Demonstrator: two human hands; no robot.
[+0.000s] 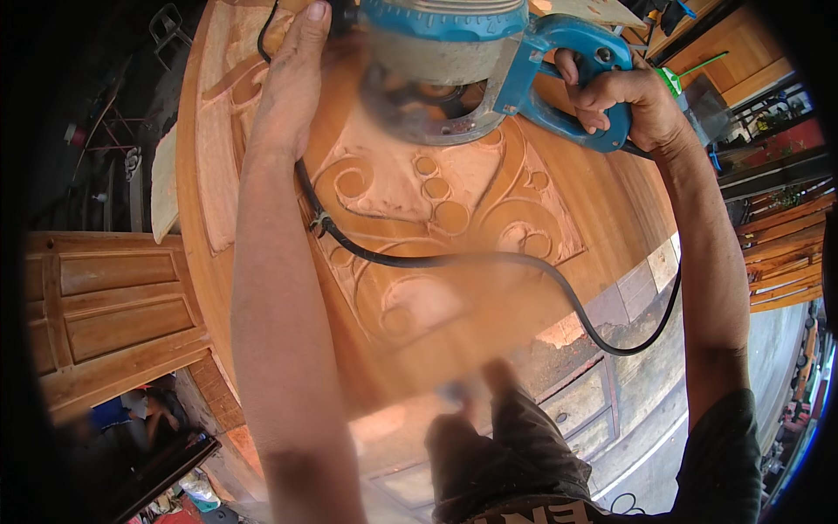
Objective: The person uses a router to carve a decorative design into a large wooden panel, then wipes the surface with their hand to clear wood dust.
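A blue and grey router [445,79] stands on a brown wooden panel [602,218] carved with scrolls and circles. My right hand [633,100] has its fingers wrapped round the router's blue looped handle. Left of the machine, my left hand [297,74] lies over the panel with its thumb stretched out straight; most of its other fingers are hidden or beyond the upper edge. A black cable [419,260] passes beneath that hand and loops across the carving toward my right arm. Haze or a smear blurs the panel's near part.
A panelled wooden door [122,306] lies at the left. Below the panel are drawer fronts [580,406], close to my legs [515,445]. Stacked wooden slats [786,249] stand at the right, and a metal chair [168,28] is far left.
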